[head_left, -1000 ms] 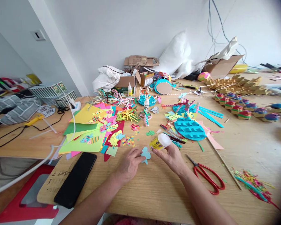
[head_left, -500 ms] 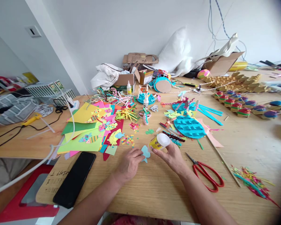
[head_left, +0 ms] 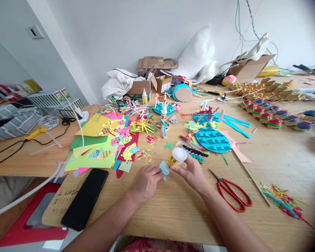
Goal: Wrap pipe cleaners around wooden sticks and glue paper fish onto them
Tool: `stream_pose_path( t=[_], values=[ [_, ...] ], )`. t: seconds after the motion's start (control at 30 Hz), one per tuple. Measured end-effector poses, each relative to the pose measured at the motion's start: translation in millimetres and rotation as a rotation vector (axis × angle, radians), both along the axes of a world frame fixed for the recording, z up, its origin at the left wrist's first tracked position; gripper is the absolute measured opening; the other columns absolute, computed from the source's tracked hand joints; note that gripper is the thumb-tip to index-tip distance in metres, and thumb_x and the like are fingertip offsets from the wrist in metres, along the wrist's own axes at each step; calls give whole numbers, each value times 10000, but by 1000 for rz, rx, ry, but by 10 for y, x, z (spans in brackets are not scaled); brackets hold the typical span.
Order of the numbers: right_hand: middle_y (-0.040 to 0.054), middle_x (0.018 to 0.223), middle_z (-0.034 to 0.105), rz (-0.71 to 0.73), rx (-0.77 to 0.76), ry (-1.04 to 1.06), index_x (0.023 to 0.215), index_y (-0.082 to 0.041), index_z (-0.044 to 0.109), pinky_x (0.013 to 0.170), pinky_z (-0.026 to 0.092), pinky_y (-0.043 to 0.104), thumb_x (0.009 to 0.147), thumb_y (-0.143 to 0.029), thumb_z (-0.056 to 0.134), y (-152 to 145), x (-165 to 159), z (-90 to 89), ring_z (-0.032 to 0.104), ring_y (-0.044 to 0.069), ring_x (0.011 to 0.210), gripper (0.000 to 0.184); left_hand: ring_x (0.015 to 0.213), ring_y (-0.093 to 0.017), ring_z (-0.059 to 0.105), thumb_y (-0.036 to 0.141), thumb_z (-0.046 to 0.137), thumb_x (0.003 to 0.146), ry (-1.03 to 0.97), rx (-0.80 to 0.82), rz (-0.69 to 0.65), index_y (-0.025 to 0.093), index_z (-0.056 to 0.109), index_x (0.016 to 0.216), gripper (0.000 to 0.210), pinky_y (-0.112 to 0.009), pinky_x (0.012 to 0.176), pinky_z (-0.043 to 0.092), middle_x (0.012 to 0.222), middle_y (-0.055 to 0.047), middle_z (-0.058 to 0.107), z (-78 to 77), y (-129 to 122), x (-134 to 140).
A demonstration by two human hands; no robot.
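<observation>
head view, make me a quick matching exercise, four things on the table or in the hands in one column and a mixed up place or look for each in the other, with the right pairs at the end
Column one
1. phone
2. light blue paper cutout
3. yellow-labelled container
4. scissors

Column two
A. held in the right hand
B. red-handled, lying to the right of the right hand
C. black and rectangular, lying flat
D. held by the left hand

Right pairs: 1-C, 2-D, 3-A, 4-B
</observation>
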State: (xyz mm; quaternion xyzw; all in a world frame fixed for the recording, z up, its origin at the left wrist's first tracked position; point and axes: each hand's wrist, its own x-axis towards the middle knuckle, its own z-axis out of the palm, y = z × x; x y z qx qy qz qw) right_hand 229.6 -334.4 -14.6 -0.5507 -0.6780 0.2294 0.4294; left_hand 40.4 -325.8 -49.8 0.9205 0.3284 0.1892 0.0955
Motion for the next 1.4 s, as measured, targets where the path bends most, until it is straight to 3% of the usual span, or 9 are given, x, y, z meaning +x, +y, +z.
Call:
stream_pose_path(
  t=[1.4],
  values=[
    [12,760,587,4,-14,-3,875,-188,537,619,431,263,672,-427,615,33,-45,-22,538,171,689,323,962,-177,492,193,459,822,25,32,-4,240,595,998,227,-332,802,405,943,-26,600,-1,2,16]
  ],
)
